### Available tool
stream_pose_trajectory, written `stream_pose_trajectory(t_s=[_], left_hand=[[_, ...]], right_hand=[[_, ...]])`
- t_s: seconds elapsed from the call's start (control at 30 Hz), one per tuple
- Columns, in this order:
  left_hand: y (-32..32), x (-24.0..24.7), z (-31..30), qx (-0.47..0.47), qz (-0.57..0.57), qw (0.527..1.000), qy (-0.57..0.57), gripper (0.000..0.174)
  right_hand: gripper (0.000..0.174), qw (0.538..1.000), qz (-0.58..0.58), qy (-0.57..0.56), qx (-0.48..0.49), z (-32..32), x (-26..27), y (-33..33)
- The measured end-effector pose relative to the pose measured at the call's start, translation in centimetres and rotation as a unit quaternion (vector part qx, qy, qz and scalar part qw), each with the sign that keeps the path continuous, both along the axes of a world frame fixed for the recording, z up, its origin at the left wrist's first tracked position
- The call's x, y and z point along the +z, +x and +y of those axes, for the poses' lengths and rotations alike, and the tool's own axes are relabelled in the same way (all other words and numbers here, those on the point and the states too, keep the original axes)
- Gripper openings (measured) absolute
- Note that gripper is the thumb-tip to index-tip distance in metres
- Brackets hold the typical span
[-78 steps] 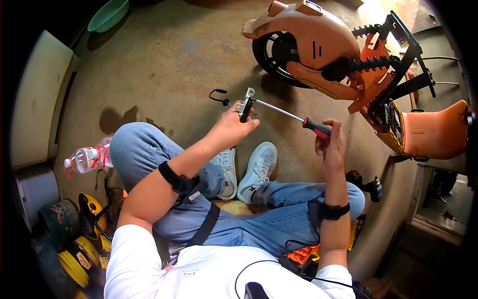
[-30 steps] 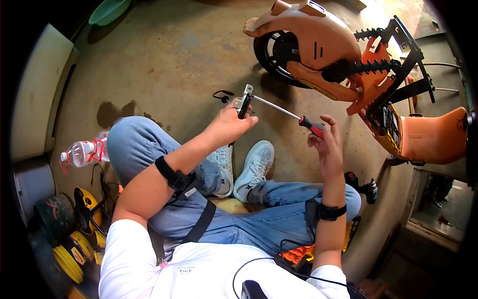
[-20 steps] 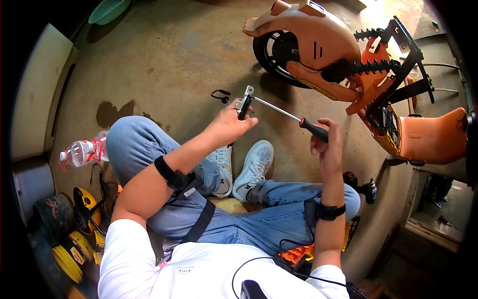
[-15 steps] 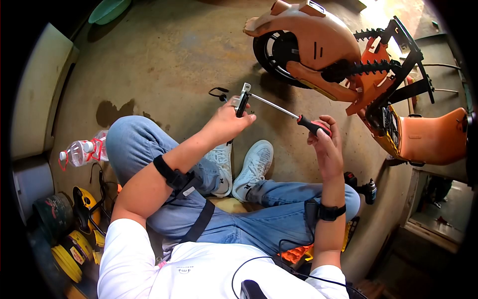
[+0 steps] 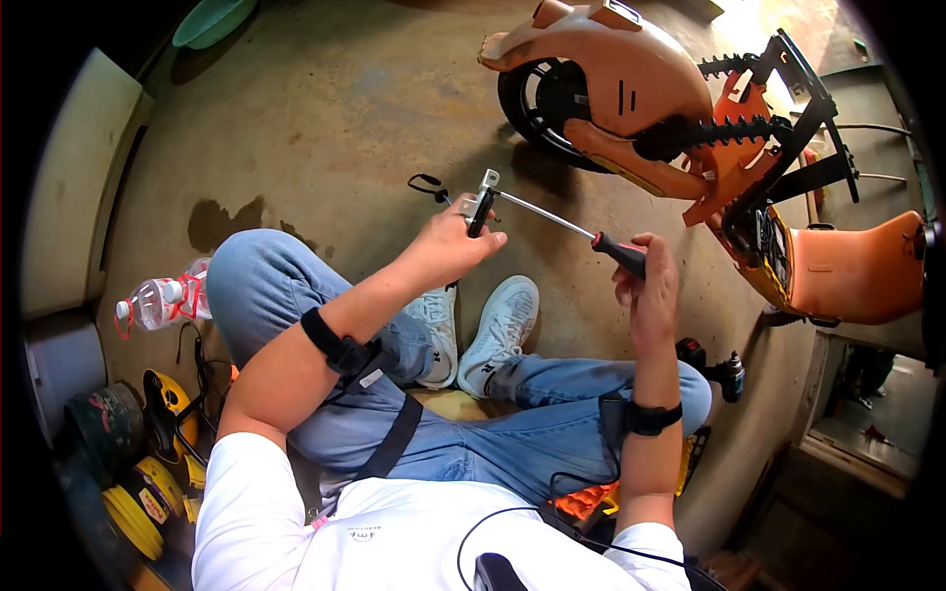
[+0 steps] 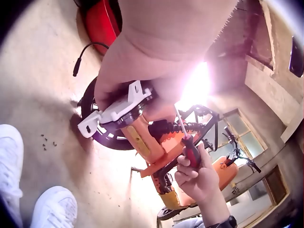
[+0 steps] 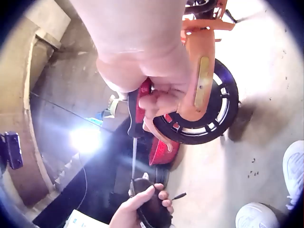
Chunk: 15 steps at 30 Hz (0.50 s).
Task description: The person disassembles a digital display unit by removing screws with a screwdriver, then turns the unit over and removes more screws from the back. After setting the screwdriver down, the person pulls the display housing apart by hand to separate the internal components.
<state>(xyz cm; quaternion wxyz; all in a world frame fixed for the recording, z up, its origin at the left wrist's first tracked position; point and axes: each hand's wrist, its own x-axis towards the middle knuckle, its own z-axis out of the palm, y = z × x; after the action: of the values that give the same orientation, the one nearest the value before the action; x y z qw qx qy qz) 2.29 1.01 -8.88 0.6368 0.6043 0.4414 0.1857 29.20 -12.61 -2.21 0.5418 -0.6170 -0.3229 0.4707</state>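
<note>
The left hand point(image 5: 455, 241) grips a small black part point(image 5: 481, 213) with a silvery metal bracket point(image 5: 490, 178); in the left wrist view the bracket point(image 6: 124, 108) looks white, with a tab at each end. A black cable with a plug point(image 6: 77, 66) hangs from the part. Around the black and red handle of a screwdriver point(image 5: 619, 253) curl the fingers of the right hand point(image 5: 652, 295). Its shaft point(image 7: 134, 159) reaches the side of the black part point(image 7: 151, 204) in the right wrist view; the exact contact at the tip is too small to tell.
An orange vehicle point(image 5: 650, 79) with a black wheel stands on the floor ahead, at the right. Plastic bottles point(image 5: 163, 302) lie left of the person's knee, near yellow tools point(image 5: 175, 404). A drill point(image 5: 727, 374) is beside the right knee. A green basin point(image 5: 212, 22) sits far left.
The screwdriver handle has turned in the right hand, whose fingers have shifted around it. The left hand keeps its hold on the part, with only slight movement.
</note>
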Motion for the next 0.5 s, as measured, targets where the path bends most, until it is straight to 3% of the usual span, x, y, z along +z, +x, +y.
stream_pose_trajectory(t_s=[0.1,0.17,0.3,0.4,0.5], left_hand=[[0.1,0.1,-0.1,-0.005,0.001,1.000,0.016,0.043],[0.2,0.0,0.0,0.012,-0.010,0.999,-0.042,0.043],[0.1,0.1,0.2,0.012,0.001,0.999,-0.034,0.044],[0.1,-0.7,0.1,0.006,-0.006,0.999,-0.035,0.044],[0.2,-0.6,-0.1,-0.008,-0.010,1.000,-0.011,0.044]], right_hand=[[0.035,0.993,0.073,-0.062,0.062,-0.3,0.0,0.5],[0.035,0.998,0.037,0.042,-0.038,0.6,0.8,-2.9],[0.035,0.995,0.027,0.071,-0.068,0.9,0.8,-3.3],[0.031,0.999,-0.020,0.033,-0.004,0.0,0.0,-0.4],[0.028,0.997,0.037,-0.048,0.052,-0.3,0.1,0.4]])
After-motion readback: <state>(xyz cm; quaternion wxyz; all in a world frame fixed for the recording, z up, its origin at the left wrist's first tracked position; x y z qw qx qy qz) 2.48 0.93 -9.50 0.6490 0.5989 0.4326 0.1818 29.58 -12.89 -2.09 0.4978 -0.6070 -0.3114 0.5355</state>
